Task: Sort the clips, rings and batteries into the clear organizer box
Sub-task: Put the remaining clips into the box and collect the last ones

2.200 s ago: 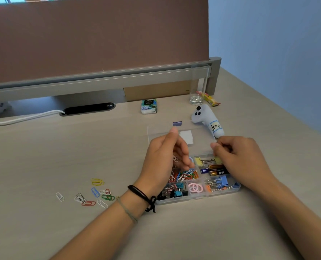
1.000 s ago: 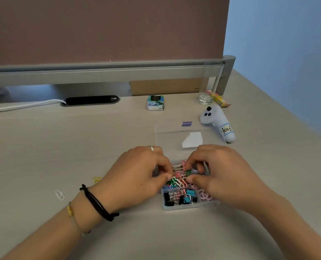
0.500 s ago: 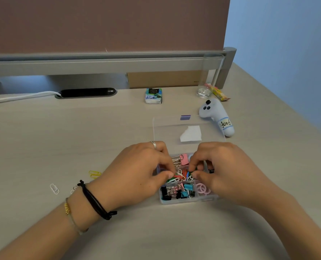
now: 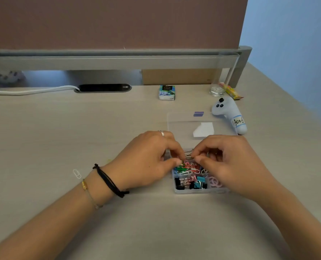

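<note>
Two bare hands are seen meeting above a clear organizer box on a beige desk. The left hand and the right hand are both pinched, fingertips together, on a small bunch of silver metal clips held just above the box's back compartments. Whether the bunch is being gripped by one hand alone cannot be told, since both sets of fingertips are pressed against it.

Coloured paper clips are heaped in a middle compartment of the box, directly below the fingers. Binder clips in black, pink and teal are packed into the near left compartment, and pink rings are lodged in the compartment just to their right. No battery can be made out; the right side of the box is hidden by the right hand. The box's clear lid is laid open flat beyond the hands.

One white paper clip is left on the desk, well to the left of the box and beside the left wrist, where black cords and a thin gold bracelet are worn. A white plush toy is placed beyond the lid's right corner.
</note>
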The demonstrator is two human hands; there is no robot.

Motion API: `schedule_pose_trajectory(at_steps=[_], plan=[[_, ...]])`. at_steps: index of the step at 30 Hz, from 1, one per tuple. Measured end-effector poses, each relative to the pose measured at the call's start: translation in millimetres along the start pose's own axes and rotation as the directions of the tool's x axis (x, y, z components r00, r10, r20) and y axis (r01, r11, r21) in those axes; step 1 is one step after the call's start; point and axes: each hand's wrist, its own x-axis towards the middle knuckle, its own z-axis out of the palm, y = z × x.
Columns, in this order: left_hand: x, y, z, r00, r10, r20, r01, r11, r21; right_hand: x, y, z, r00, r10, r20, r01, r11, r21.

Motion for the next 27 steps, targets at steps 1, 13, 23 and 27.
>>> schedule_pose_trajectory(at_steps=[1,13,23,27], plan=[[-4.2,-3.6,-6.1,1.0,-0.014,-0.018,0.014,1.0,-0.008,1.5,-6.5,3.4,1.0,-0.002,0.008,0.002,1.0,0.009],[-104.3,-77.3,-58.8,0.951,-0.244,-0.19,0.257,0.965,0.047,33.2,-95.4,76.0,0.967,-0.088,0.238,0.148,0.958,-0.247],[-136.0,-94.2,-68.8,0.898,-0.398,-0.189,0.429,0.886,0.173,30.1,-115.3,107.9,0.971,0.02,0.239,0.09,0.892,-0.444],[-137.1,-83.7,-64.5,0.889,-0.422,-0.177,0.45,0.875,0.177,30.6,-118.3,112.5,0.969,0.003,0.248,0.126,0.856,-0.502]])
